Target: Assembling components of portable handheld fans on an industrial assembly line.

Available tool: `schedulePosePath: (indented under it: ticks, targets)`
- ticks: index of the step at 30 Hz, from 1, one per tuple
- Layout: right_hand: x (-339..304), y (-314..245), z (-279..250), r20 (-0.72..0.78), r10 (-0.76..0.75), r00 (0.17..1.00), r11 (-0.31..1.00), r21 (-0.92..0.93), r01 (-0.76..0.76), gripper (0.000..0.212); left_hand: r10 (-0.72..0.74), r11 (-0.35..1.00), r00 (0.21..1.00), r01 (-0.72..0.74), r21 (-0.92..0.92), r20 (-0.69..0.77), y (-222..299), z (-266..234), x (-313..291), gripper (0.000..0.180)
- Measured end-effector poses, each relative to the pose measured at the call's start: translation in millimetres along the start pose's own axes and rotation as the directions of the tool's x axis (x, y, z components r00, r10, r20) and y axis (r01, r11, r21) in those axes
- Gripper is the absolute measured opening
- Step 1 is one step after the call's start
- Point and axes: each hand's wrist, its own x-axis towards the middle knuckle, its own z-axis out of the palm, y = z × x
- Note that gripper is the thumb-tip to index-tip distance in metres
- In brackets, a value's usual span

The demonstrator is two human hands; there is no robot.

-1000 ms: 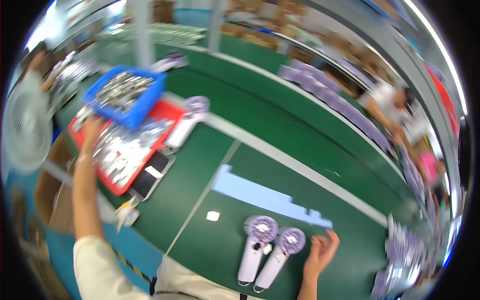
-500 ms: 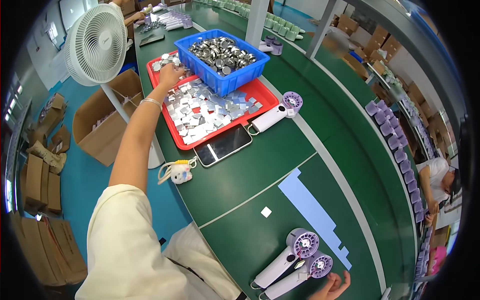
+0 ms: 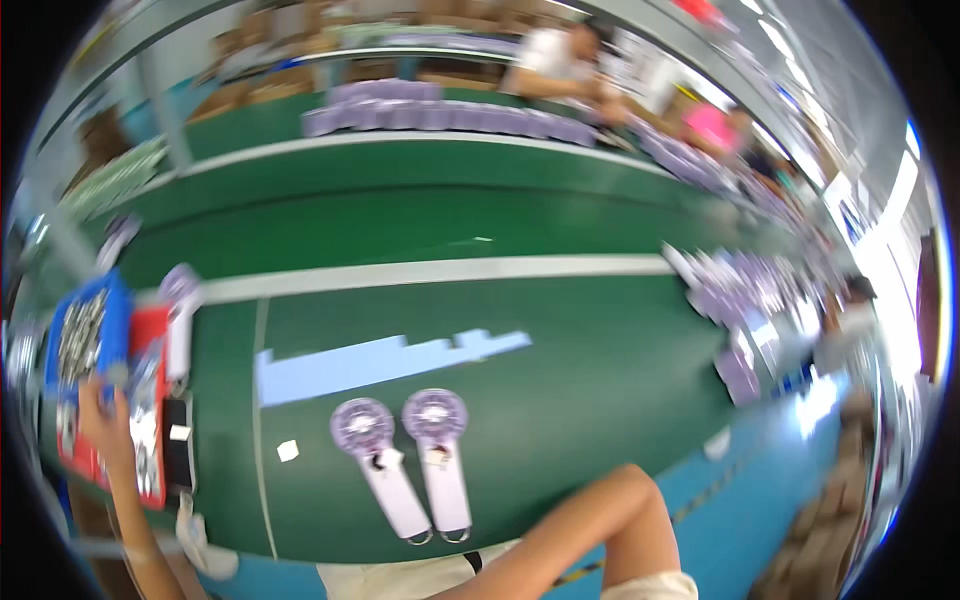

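Observation:
At the far left my left hand (image 3: 104, 425) is over the red tray (image 3: 150, 335), its fingers up by the near edge of the blue bin (image 3: 116, 315). Motion smears the fingers, and a greyish spot at their tips cannot be made out. Small round metal parts (image 3: 82, 335) fill the bin. My right forearm bends down to the lower edge, its hand out of sight. Before me lie two handheld fans, a left one (image 3: 395, 497) and a right one (image 3: 449, 490), purple heads pointing away. A small white square (image 3: 288, 450) lies left of them.
A stepped light-blue sheet (image 3: 350, 375) lies beyond the fans. Beside the tray are a phone (image 3: 178, 460), a plush charm (image 3: 192, 530) and another handheld fan (image 3: 180, 330). Purple fan parts (image 3: 740, 300) pile up at the right. Across the belt, a person (image 3: 555, 65) sits behind purple holders (image 3: 450, 117).
My view has swung right, so the tray and bin now sit at the far left edge. My left hand is still at the tray. My right hand has left the fans and gone out of view.

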Motion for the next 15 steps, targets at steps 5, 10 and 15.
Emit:
schedulePosePath:
  ticks: [5,10,15]
  targets:
    - [0,-7,22,0.176,0.050,0.983,0.979,-0.204,-0.013,0.040,0.132,0.935,0.966,-0.047,-0.351,0.221,132,29,-13,0.028]
    - [21,-15,24,0.432,0.251,0.866,0.824,-0.565,0.042,0.037,0.347,0.880,0.910,-0.232,-0.415,0.227,186,36,-14,0.035]
    - [44,-28,27,0.369,0.129,0.920,0.591,-0.774,0.228,0.042,0.423,0.839,0.856,-0.247,-0.486,0.295,210,44,-10,0.034]
